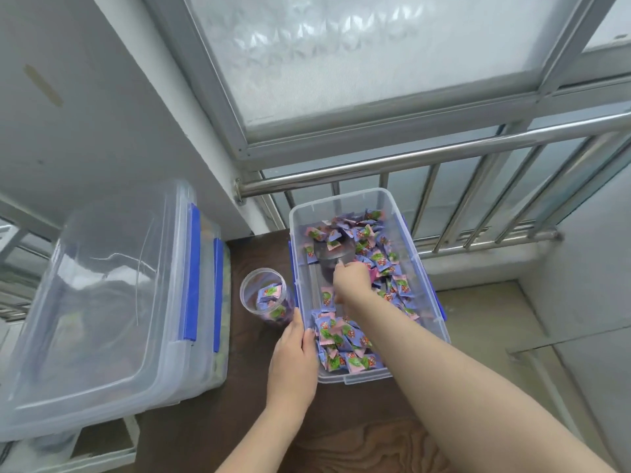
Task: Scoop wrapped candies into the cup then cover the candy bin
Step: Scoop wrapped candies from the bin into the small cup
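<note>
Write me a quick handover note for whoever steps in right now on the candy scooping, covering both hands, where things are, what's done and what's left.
Right hand: inside the open candy bin, gripping a metal scoop pushed into the wrapped candies.
Left hand: resting against the bin's near left corner, holding nothing.
Cup: upright on the dark table, just left of the bin, with a few candies in it, far from full.
Lid: off, lying on a second bin to the left.
Done: bin opened, some candies in the cup.
Left: keep scooping into the cup, then put the lid back on the candy bin.
</note>
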`<action>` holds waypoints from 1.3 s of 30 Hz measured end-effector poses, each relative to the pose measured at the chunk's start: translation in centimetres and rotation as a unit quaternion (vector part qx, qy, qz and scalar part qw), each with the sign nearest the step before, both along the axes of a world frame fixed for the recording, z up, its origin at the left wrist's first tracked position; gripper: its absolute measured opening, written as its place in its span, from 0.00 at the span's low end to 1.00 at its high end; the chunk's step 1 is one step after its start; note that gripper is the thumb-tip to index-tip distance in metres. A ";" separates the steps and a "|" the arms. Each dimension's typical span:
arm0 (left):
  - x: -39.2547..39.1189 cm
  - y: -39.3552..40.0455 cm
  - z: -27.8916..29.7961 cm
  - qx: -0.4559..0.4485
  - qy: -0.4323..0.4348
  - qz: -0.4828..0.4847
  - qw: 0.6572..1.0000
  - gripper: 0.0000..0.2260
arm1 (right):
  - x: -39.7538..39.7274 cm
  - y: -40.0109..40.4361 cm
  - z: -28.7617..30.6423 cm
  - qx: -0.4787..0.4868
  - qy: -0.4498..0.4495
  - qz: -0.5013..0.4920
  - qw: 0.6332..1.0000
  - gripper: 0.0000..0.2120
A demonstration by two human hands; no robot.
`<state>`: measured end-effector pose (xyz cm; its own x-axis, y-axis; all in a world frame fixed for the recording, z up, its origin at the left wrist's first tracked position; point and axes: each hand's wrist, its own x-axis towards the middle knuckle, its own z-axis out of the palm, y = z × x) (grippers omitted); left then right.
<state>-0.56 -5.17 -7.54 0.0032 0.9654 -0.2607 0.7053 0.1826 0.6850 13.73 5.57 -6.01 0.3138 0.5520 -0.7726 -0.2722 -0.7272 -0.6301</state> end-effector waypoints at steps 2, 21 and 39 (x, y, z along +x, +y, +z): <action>0.0 0.1 -0.3 0.001 -0.003 -0.003 1.000 0.22 | 0.7 1.1 0.1 0.019 -0.042 0.048 0.998 0.16; 0.2 0.1 0.0 -0.020 -0.025 -0.006 0.999 0.24 | 8.0 5.8 1.5 0.055 -0.221 0.402 0.887 0.12; -1.4 -0.7 1.1 0.057 -0.071 0.235 0.968 0.18 | 5.5 -1.1 -2.0 0.066 0.059 0.146 0.985 0.13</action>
